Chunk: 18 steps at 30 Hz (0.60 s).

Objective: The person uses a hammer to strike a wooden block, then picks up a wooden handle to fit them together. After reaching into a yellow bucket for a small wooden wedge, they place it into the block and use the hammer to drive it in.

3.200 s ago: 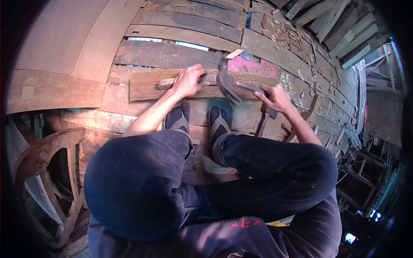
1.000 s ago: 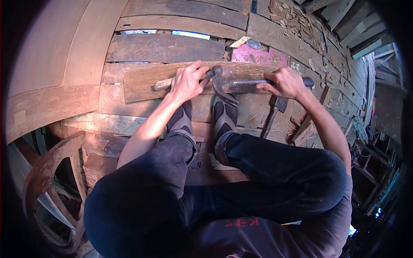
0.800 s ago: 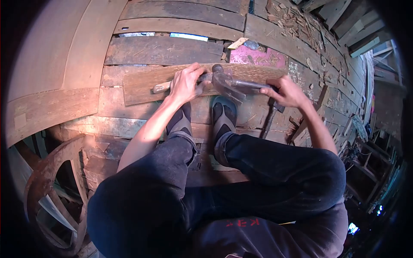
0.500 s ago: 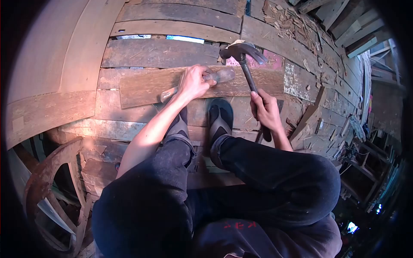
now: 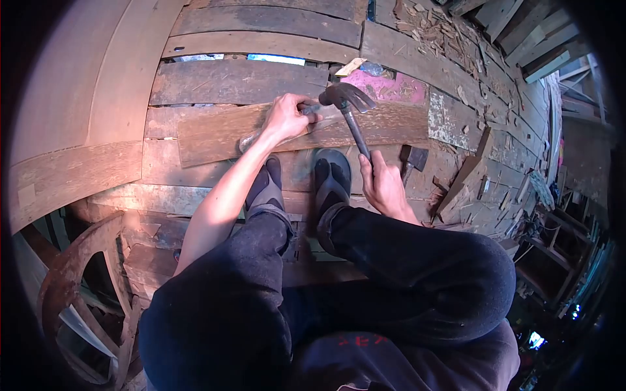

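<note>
My left hand [image 5: 287,118] is closed around a worn, roundish tool [image 5: 331,113] that lies slantwise over a brown wooden board [image 5: 385,124]; its other end [image 5: 248,141] sticks out below my wrist. What kind of tool it is, I cannot make out. In my right hand [image 5: 383,184] is the handle of a claw hammer [image 5: 342,96]. The hammer's dark head is above the board, close to the tool's upper end. Whether the two touch is not clear. My feet [image 5: 332,173] are at the board's near edge.
A hatchet-like metal head [image 5: 415,158] lies right of my right hand. Wood scraps [image 5: 464,186] and chips [image 5: 427,29] litter the plank floor [image 5: 241,79] on the right. A large panel [image 5: 65,85] stands left, with a curved wooden frame [image 5: 68,267] below. A pink patch [image 5: 385,86] lies beyond the board.
The hammer has come down and left toward the held tool. My right hand moved left and nearer my body, uncovering the hatchet-like head. My left hand shifted slightly left.
</note>
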Available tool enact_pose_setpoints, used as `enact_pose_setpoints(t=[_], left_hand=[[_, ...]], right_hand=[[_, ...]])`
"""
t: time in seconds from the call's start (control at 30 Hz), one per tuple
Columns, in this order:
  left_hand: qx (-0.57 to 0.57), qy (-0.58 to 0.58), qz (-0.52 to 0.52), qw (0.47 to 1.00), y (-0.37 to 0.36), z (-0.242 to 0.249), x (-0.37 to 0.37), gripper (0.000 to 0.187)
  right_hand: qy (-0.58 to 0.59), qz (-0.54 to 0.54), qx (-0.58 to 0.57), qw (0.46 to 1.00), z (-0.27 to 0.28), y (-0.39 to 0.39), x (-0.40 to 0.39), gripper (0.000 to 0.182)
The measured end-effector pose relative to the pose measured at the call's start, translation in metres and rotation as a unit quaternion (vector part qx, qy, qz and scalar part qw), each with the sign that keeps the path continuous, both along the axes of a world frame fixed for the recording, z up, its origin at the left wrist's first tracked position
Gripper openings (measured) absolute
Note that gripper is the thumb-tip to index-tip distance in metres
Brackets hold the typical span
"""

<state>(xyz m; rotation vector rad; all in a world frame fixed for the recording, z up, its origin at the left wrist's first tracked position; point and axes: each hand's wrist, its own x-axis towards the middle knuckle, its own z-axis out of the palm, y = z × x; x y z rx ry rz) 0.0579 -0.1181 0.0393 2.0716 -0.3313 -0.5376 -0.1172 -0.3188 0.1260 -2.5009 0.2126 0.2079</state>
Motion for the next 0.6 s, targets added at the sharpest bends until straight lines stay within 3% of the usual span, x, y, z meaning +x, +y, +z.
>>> enact_pose_setpoints(t=[0.1, 0.2, 0.43, 0.53, 0.6], left_hand=[[0.056, -0.002, -0.025, 0.998, 0.0, 0.005, 0.0, 0.044], [0.027, 0.034, 0.008, 0.999, 0.002, 0.005, -0.004, 0.045], [0.024, -0.018, 0.017, 0.999, 0.001, -0.002, -0.007, 0.045], [0.031, -0.01, -0.004, 0.999, 0.0, 0.002, -0.009, 0.044], [0.035, 0.014, -0.004, 0.999, 0.002, 0.005, -0.013, 0.043]], right_hand=[[0.001, -0.007, -0.017, 1.0, -0.008, 0.005, 0.008, 0.03], [0.0, -0.004, -0.018, 1.0, -0.014, 0.004, 0.017, 0.03], [-0.039, -0.037, -0.008, 0.999, -0.003, 0.008, 0.008, 0.029], [0.001, 0.014, -0.031, 0.999, -0.015, 0.003, 0.015, 0.028], [0.011, -0.015, -0.011, 1.0, -0.015, 0.004, 0.017, 0.029]])
